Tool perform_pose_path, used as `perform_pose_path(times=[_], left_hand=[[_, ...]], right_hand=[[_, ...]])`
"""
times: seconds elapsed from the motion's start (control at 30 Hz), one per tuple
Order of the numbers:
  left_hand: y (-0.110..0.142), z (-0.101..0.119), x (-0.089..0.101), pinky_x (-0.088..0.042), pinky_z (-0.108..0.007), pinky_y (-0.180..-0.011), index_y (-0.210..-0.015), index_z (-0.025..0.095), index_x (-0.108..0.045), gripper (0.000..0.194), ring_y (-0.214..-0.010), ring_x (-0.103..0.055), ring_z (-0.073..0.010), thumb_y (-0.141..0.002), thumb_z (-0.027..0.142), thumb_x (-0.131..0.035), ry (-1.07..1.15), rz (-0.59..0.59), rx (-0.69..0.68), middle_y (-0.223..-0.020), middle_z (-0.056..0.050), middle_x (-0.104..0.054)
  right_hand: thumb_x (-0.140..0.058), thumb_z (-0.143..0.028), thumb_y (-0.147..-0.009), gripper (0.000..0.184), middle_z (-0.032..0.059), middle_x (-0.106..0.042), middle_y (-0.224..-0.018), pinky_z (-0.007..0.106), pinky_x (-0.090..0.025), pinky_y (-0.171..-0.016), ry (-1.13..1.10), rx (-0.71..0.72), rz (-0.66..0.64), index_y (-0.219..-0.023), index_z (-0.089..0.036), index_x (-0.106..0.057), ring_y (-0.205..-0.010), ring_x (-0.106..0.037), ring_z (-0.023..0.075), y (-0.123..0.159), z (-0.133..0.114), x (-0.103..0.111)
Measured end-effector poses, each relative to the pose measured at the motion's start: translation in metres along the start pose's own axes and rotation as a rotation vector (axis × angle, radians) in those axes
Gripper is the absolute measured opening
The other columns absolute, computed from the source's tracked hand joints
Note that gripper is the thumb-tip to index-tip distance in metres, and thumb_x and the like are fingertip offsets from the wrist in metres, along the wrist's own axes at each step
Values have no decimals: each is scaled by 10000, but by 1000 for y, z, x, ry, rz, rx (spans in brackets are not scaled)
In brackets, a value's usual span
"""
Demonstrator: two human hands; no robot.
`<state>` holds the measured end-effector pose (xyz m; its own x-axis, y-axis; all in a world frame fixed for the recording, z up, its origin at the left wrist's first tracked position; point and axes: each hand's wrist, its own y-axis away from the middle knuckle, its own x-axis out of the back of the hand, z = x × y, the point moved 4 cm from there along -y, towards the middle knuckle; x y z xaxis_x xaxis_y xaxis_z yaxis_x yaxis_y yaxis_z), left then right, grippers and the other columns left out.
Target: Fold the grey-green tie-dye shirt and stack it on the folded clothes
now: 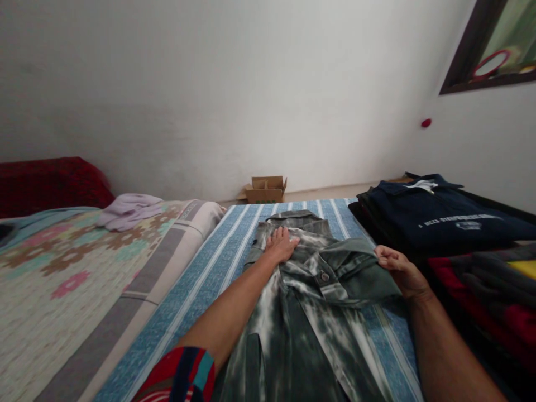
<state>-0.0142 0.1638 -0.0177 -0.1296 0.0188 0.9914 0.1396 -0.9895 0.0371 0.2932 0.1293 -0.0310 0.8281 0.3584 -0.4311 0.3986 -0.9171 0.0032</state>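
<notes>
A grey-green and white mottled jacket (288,340) lies lengthwise on a blue striped cover, its collar (299,219) at the far end. My left hand (280,245) rests on the upper part of it, fingers stretched out and pressing the cloth. On the right side, my right hand (402,271) pinches the edge of a dark green section (355,268), which looks like a sleeve and is pulled out sideways. A button (324,276) shows on this raised cloth. The near end of the jacket runs out of view at the bottom.
The blue striped cover (188,304) spreads under the jacket. Dark folded clothes (456,215) are stacked at right, above red and grey garments (486,285). A bed with a flowered cover (96,268) and a lilac cloth (129,211) is at left. A cardboard box (264,191) stands by the wall.
</notes>
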Motion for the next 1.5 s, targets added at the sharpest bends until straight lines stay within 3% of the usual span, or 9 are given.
perform_pose_path(times=[0.17,0.47,0.73,0.83,0.93,1.03,1.13,1.3,1.5], left_hand=[[-1,0,-10,-140,-486,-1108,-1465,117,-154,752,-1412,-103,-260,-884,595,-165,25,-48,20,-1543,-130,-113],[30,15,8,-190,-439,-1099,-1419,167,-289,584,-1396,-174,-251,-922,469,-241,24,42,-80,-1529,-117,-194],[48,18,-9,-136,-450,-1111,-1446,191,-254,631,-1408,-137,-237,-918,530,-197,-7,0,-71,-1541,-80,-158],[46,18,-9,-143,-465,-1104,-1453,199,-248,656,-1406,-147,-243,-906,557,-206,6,16,-81,-1539,-84,-162],[44,16,-10,-142,-472,-1102,-1453,225,-253,662,-1404,-152,-254,-896,581,-221,22,28,-84,-1539,-78,-167],[45,16,-11,-133,-477,-1103,-1453,239,-251,665,-1407,-138,-262,-893,595,-221,32,34,-86,-1541,-72,-160],[46,17,-11,-134,-484,-1102,-1454,237,-247,668,-1407,-137,-263,-892,597,-225,41,30,-87,-1542,-78,-154],[46,16,-11,-137,-490,-1100,-1454,242,-250,663,-1405,-144,-263,-893,595,-223,48,41,-90,-1539,-80,-163],[46,16,-12,-151,-500,-1095,-1454,241,-252,666,-1404,-152,-257,-890,596,-222,55,60,-103,-1536,-84,-179]], right_hand=[[-762,-325,-560,296,-47,-517,-571,244,-321,-481,37,-2,12,-699,-211,-527,-474,-448,104,1,-2,-2],[-742,-334,-538,317,-41,-530,-574,248,-351,-482,107,-12,23,-718,-208,-512,-476,-463,110,-1,0,-1],[-605,-241,-560,171,-52,-468,-474,260,-318,-486,664,-52,272,-719,-206,-553,-442,-439,124,-8,-16,4],[-597,-172,-582,175,-23,-533,-551,265,-313,-546,866,37,388,-753,-210,-601,-553,-501,150,-4,-37,-14],[-532,-202,-715,235,16,-619,-702,283,-329,-610,1354,226,415,-923,-229,-637,-688,-567,189,7,-49,-64],[-445,-265,-830,320,41,-662,-738,303,-355,-619,1664,222,175,-1117,-245,-585,-697,-616,222,12,-33,-120],[-451,-356,-859,372,104,-691,-816,338,-389,-629,1806,168,37,-1197,-221,-529,-756,-642,282,6,-13,-149],[-518,-545,-820,377,99,-694,-836,304,-402,-621,1877,89,35,-989,-217,-594,-774,-649,256,-12,0,-152],[-427,-632,-822,481,37,-592,-598,261,-343,-551,1637,199,367,-725,-191,-596,-604,-570,185,11,-25,-128]])
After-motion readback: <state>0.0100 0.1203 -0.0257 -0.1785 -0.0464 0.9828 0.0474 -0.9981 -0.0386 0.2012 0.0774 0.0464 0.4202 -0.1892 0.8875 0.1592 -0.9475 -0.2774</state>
